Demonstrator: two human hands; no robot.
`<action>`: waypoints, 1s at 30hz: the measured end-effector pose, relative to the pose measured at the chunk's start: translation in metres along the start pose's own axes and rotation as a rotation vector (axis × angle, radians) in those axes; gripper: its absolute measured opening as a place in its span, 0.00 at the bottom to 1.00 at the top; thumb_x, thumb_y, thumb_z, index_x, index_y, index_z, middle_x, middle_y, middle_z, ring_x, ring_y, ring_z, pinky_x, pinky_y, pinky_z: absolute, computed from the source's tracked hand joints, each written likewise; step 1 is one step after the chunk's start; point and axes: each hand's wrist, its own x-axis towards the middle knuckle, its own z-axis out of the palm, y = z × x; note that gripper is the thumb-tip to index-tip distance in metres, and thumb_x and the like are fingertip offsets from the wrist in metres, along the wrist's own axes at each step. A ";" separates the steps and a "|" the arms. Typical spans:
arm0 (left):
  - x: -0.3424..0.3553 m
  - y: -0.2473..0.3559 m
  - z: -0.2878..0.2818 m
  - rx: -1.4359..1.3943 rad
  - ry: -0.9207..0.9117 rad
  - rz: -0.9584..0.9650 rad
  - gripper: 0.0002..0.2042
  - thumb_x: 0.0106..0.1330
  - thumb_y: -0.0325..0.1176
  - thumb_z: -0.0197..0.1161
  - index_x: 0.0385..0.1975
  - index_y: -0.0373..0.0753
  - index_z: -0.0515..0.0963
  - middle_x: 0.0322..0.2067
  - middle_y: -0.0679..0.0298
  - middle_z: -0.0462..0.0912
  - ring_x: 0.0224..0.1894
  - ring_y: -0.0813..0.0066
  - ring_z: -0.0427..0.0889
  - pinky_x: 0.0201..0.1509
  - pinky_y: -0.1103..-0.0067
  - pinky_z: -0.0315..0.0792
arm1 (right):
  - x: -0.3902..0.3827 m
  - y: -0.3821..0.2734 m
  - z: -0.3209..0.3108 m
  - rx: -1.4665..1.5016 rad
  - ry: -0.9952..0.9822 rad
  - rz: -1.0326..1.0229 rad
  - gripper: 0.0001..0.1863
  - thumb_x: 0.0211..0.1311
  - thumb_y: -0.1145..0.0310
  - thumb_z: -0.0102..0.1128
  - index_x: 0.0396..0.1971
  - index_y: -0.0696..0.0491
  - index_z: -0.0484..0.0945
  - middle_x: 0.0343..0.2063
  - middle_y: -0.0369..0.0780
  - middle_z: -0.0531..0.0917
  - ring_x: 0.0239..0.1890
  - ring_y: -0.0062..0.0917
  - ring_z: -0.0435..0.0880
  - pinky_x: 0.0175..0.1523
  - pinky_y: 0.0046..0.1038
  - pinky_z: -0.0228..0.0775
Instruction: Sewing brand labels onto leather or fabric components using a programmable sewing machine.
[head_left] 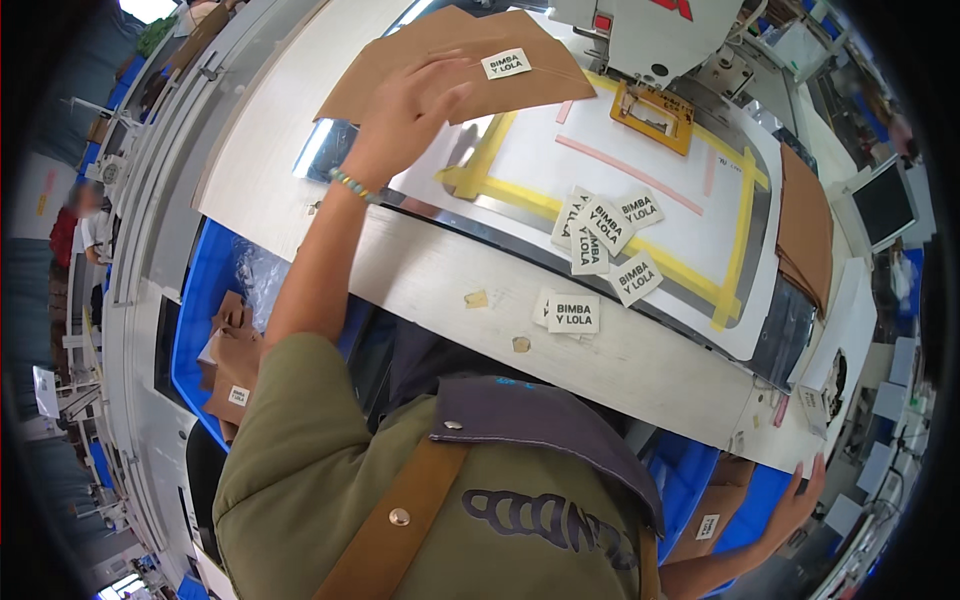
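My left hand [410, 115] lies over a flat brown panel [545, 85] at the far left of the work surface, fingers stretched and slightly blurred. Whether it presses on the panel or only hovers cannot be made out. A white printed label [506, 64] sits on that panel, just right of the fingertips. Down at the lower right, my right hand [798, 510] is beside the table's edge with fingers extended, and nothing shows in it. Several loose white labels [606, 226] are scattered and overlapping on the taped white template [650, 170]. A small stack of labels [573, 314] rests on the near table edge.
A sewing machine head [660, 38] with a yellow clamp frame [652, 117] stands over the template. Brown panels [803, 225] are piled at the right. Blue bins [192, 335] with labelled brown pieces [232, 375] sit below the table. A dark screen [884, 205] stands far right.
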 end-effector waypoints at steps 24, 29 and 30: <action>0.056 -0.080 0.044 0.050 -0.345 0.112 0.27 0.77 0.47 0.60 0.71 0.41 0.72 0.74 0.56 0.70 0.74 0.50 0.67 0.77 0.63 0.61 | 0.197 -0.324 0.086 0.522 -0.316 -0.705 0.16 0.72 0.66 0.65 0.55 0.55 0.85 0.59 0.42 0.85 0.65 0.38 0.80 0.71 0.36 0.69; 0.063 -0.167 0.046 0.422 -0.388 0.174 0.36 0.77 0.57 0.54 0.80 0.48 0.61 0.81 0.62 0.57 0.83 0.57 0.51 0.84 0.62 0.47 | 0.202 -0.288 0.090 0.573 -0.280 -0.507 0.17 0.71 0.63 0.66 0.55 0.55 0.85 0.58 0.43 0.85 0.63 0.37 0.81 0.68 0.34 0.71; 0.061 -0.168 0.042 0.399 -0.412 0.188 0.35 0.76 0.55 0.54 0.80 0.48 0.60 0.81 0.62 0.57 0.83 0.57 0.51 0.84 0.62 0.47 | 0.202 -0.272 0.092 0.677 -0.290 -0.361 0.18 0.71 0.62 0.67 0.55 0.55 0.85 0.58 0.43 0.86 0.62 0.37 0.82 0.67 0.34 0.72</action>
